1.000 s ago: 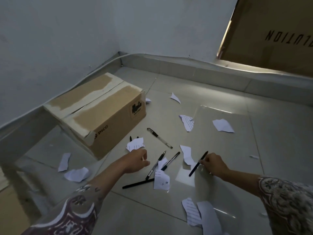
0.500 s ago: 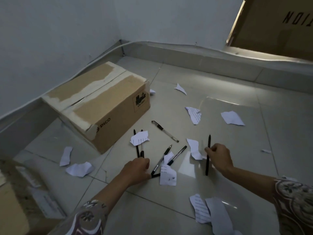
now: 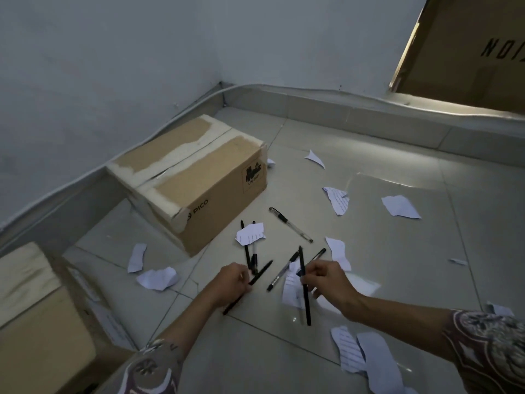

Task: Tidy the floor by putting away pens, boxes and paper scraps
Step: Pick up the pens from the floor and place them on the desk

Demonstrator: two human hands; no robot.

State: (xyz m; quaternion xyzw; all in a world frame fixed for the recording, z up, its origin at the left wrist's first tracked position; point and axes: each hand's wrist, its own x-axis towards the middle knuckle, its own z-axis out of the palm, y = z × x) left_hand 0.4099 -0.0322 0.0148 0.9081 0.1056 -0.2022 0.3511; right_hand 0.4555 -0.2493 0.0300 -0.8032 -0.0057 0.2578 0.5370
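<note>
The loose pens point(image 3: 284, 270) lie slantwise on the floor point(image 3: 255, 351) between both grips, nearest the right hand point(image 3: 326, 282), which already pinches a near-upright pen point(image 3: 304, 288), while the left hand point(image 3: 233, 282) grips another pen point(image 3: 260, 273).

The pale glossy tiled floor point(image 3: 369, 155) carries a closed brown cardboard box point(image 3: 196, 177); right of that box lie black pens point(image 3: 290, 224) and torn white paper scraps point(image 3: 400, 206).

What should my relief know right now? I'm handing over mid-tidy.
Left hand has a grip on one black pen; right hand on another.
On the floor: a clear pen, more pens beside the closed Pico box, paper scraps scattered around.
Done: nothing put away, as far as visible.
Left: remaining pens, scraps, boxes.
</note>
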